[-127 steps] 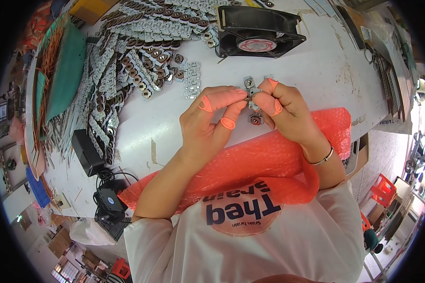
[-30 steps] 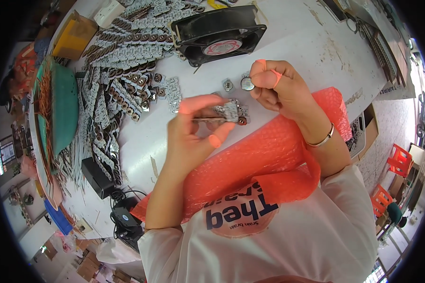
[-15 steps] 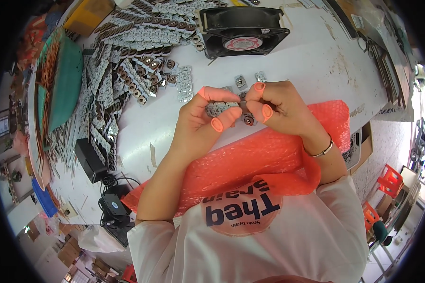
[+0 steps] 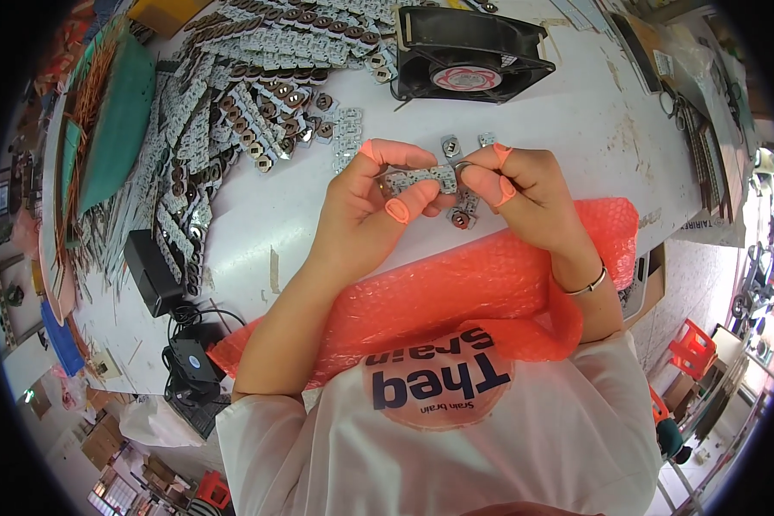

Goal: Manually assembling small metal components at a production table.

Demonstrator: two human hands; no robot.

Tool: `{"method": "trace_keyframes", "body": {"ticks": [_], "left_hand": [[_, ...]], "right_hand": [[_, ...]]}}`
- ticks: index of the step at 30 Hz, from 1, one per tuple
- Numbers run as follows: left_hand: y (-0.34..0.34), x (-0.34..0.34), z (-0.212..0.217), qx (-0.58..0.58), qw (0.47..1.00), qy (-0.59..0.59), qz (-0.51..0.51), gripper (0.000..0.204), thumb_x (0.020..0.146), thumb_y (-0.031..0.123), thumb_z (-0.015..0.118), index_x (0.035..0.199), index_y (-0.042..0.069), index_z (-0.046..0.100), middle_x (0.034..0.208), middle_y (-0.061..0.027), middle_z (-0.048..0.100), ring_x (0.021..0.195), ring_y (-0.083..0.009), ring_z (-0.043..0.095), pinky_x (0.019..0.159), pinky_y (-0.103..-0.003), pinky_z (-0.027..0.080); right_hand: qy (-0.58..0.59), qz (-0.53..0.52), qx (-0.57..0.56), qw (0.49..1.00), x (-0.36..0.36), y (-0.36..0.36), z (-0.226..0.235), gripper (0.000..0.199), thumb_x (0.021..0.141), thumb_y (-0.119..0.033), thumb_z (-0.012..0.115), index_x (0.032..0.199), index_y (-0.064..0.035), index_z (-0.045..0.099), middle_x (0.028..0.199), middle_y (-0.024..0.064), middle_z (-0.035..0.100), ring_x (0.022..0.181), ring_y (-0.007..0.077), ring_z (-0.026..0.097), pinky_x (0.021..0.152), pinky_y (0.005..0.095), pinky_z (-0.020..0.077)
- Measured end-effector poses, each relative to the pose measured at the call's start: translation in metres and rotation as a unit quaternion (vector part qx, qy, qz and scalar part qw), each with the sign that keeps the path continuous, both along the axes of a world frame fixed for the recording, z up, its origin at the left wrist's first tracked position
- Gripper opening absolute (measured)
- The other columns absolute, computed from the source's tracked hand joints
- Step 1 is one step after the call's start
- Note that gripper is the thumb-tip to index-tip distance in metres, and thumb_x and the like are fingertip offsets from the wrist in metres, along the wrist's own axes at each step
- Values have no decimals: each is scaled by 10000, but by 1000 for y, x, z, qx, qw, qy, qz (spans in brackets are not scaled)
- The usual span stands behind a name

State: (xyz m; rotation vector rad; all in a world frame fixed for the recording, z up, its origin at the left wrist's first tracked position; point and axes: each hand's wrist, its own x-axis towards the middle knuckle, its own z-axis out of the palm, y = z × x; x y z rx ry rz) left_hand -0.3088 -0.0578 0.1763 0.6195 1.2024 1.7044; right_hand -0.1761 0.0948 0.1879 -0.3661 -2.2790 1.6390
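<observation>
1. The left hand (image 4: 361,215) and the right hand (image 4: 525,193) meet over the white table (image 4: 593,129), just in front of the black square fan (image 4: 469,53).
2. Between them they hold a short strip of small circuit boards (image 4: 421,179), lying level, nearer the person than the fan.
3. The left hand's fingers (image 4: 397,209) are closed on the strip's left end, thumb below and forefinger on top.
4. The right hand's fingers (image 4: 500,156) are pinched shut on its right end.
5. A few separated single board pieces (image 4: 450,144) lie on the table between the strip and the fan; another few (image 4: 462,215) sit just under the hands.
6. A large heap of uncut board strips (image 4: 232,112) spreads to the left of the fan.
7. An orange bubble-wrap sheet (image 4: 456,292) lies under the forearms, on the person's side of the fan.
8. A thin bracelet (image 4: 586,285) circles the right wrist.
</observation>
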Motion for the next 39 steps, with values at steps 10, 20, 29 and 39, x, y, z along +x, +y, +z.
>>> {"method": "trace_keyframes", "body": {"ticks": [10, 20, 29, 39], "left_hand": [[0, -9, 0, -135, 985, 103, 35, 201, 808, 40, 716, 991, 32, 634, 786, -46, 650, 702, -105, 644, 569, -217, 484], [0, -4, -5, 34, 991, -125, -22, 195, 813, 16, 693, 995, 22, 623, 903, -89, 660, 813, -215, 679, 626, -255, 506], [-2, -3, -13, 69, 933, 342, 88, 263, 797, -65, 662, 1035, 23, 591, 1000, -88, 622, 881, -156, 609, 752, -270, 500], [3, 5, -14, 71, 955, 251, 142, 251, 785, -60, 679, 1011, 15, 600, 984, -97, 637, 883, -157, 619, 724, -263, 513]], "right_hand": [[-7, 10, 43, 999, -4, -5, -9, 179, 863, -138, 662, 915, 33, 662, 643, 55, 620, 510, 115, 543, 489, 235, 423], [-26, -6, -464, 885, 0, -11, -3, 170, 948, -165, 541, 966, 1, 574, 546, -23, 467, 398, 29, 342, 368, 200, 289], [-27, -30, -165, 985, 0, -11, -5, 198, 923, -166, 586, 827, 1, 543, 659, -22, 464, 586, 43, 432, 506, 223, 396], [-34, -60, -213, 975, -5, -14, -6, 189, 914, -164, 592, 810, -11, 551, 675, -36, 463, 571, 33, 397, 489, 212, 367]]}}
